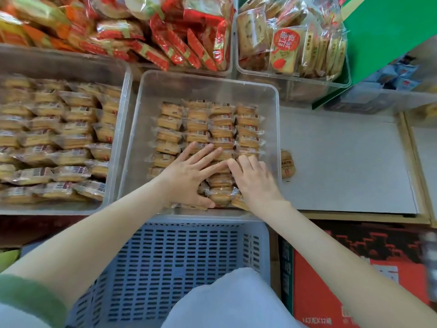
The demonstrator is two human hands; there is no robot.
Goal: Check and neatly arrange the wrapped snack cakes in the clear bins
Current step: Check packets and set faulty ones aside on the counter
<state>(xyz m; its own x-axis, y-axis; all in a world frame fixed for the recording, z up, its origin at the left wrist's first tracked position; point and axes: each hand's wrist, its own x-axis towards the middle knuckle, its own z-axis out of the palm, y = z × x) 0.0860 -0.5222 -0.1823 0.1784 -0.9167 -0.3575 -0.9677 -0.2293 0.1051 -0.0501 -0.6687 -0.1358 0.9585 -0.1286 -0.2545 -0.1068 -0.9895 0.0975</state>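
at the near edge of the clear plastic bin [208,78], my left hand [189,176] lies flat, fingers spread, on the film-wrapped golden snack cakes [196,125]; my right hand [254,179] bends its fingers together onto them, grip unclear. light, crushable, slippery: i'd take packs by their sides.

**Soft light, blurred margins**

Bright, diffuse light leaves only faint shadows. Glare glints on the red wrappers [179,43]. Snack cakes [54,138] in the left bin [119,129] smear with motion blur, and the wide lens bows straight lines near the edges.
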